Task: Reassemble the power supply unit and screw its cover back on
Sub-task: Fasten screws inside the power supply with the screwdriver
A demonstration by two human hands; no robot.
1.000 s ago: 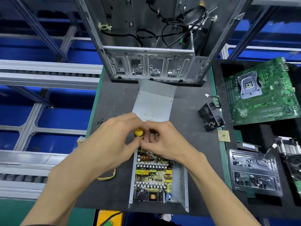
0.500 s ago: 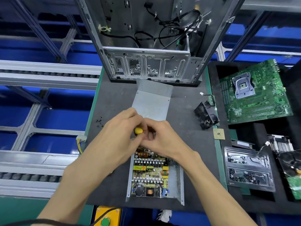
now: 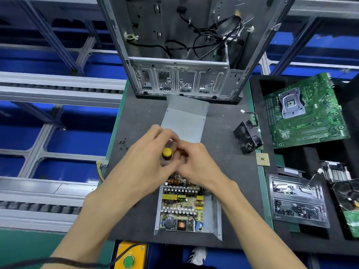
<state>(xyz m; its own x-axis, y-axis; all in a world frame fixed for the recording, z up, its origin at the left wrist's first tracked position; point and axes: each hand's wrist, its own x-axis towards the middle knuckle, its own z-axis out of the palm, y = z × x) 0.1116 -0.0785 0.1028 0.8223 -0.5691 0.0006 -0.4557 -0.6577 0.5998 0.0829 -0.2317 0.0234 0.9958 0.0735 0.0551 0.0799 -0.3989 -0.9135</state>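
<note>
Our left hand (image 3: 143, 164) and right hand (image 3: 196, 164) stay curled round the yellow-capped screwdriver (image 3: 167, 153) over the open grey metal power supply (image 3: 183, 206), barely shifted, so fastening continues.

Your two bare forearms rise from the lower corners of the frame and meet at its centre. Your left hand (image 3: 147, 158) sits left of centre, fingers curled, its fingertips blurred. Your right hand (image 3: 196, 164) lies just right of it, knuckles up, fingers bent inward. The two hands touch, and a dark band circles your left forearm.
</note>
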